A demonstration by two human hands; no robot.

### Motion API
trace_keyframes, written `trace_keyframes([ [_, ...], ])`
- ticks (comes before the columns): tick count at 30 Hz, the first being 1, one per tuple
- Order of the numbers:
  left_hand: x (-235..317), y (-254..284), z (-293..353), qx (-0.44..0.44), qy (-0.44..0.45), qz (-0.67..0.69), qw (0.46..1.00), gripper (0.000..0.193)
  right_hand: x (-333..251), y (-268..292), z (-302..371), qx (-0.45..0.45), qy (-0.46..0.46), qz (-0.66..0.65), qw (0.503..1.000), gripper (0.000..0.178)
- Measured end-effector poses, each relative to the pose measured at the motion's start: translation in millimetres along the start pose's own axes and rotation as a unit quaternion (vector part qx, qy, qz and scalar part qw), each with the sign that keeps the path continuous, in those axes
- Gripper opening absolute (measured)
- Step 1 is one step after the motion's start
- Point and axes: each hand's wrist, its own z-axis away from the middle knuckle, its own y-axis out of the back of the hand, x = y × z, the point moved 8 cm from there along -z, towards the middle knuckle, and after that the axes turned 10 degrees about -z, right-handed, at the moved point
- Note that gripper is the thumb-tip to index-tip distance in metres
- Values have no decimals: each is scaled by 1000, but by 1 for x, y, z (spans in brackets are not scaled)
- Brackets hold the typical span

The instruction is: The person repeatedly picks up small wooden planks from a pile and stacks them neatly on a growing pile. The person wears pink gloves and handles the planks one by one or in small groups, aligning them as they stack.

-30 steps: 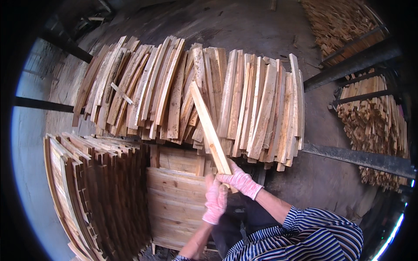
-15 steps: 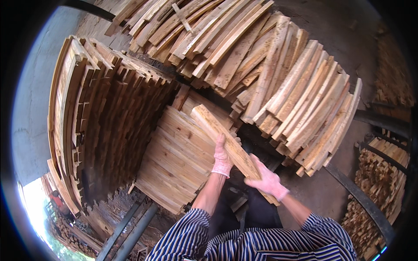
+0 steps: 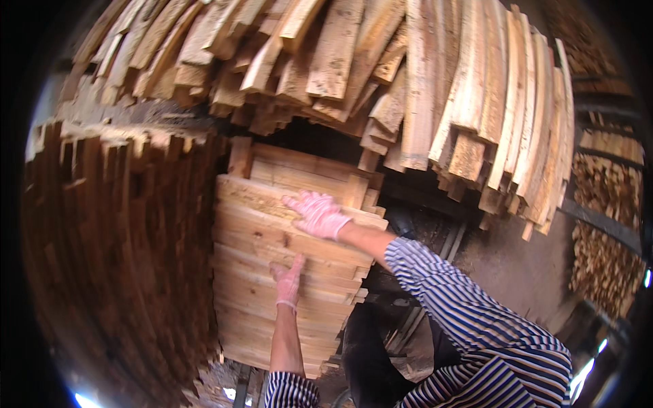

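A low stack of planks (image 3: 248,309) lies in front of me, its boards side by side. Across the far part of its top rests a rough-faced plank (image 3: 248,196). My right hand (image 3: 318,215), in a pink glove, reaches over and lies on that plank with its fingers stretched out. Closer to me is my left hand (image 3: 288,280), gloved too, over the top of the stack; its thumb and fingers are apart and slightly smeared, with nothing seen in them.
A tall wall of stacked planks (image 3: 122,238) stands close on the left. Beyond the low stack, a big heap of loose planks (image 3: 333,58) spreads across, its ends jutting toward me. At the right are a dark metal bar (image 3: 602,224) and another wood pile (image 3: 602,204).
The plank that both hands held at a slant has been laid on the stack and let go. Both hands have moved left, and the view has turned and come closer.
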Motion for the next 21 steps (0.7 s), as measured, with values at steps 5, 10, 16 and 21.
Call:
trace_keyframes([
  [5,40,26,8,-48,78,119,989,87,21,-4,15,-25,-1,-54,998,86],
  [10,251,6,70,-103,-149,232,956,57,20,39,113,148,-139,-224,953,62],
  [16,390,-87,135,-351,-167,293,873,47,-7,224,245,491,-33,-164,855,62],
  [21,399,-40,170,-166,-212,7,963,41,48,313,194,504,-179,-108,838,101],
])
